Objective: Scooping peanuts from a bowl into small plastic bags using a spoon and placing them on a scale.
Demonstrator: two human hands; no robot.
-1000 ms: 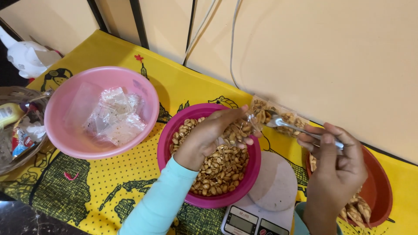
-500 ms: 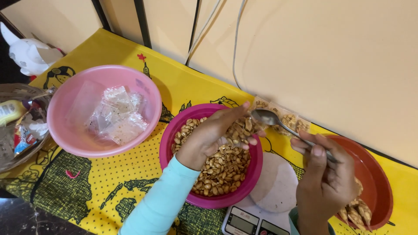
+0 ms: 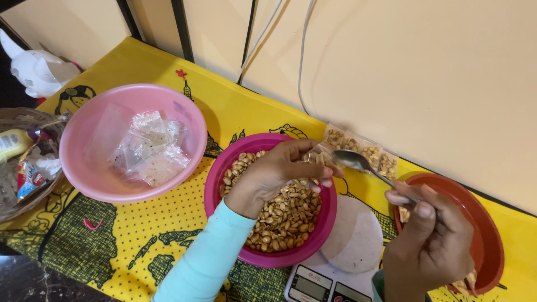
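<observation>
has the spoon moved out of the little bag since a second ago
Yes. The spoon in the right hand has drawn back toward the red-brown bowl; its scoop, formerly inside the small clear bag, now sits outside its mouth.

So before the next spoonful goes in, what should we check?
1. Left hand holding the little bag over the magenta bowl: ok.
2. Bag mouth open toward the spoon: cannot tell, fingers hide it.
3. Spoon gripped by the right hand: ok.
4. Spoon loaded with peanuts: not ok, it looks empty.
5. Peanuts left in the bowl: ok, plenty.
6. Scale plate free for weighing: ok, nothing lies on it.
</observation>
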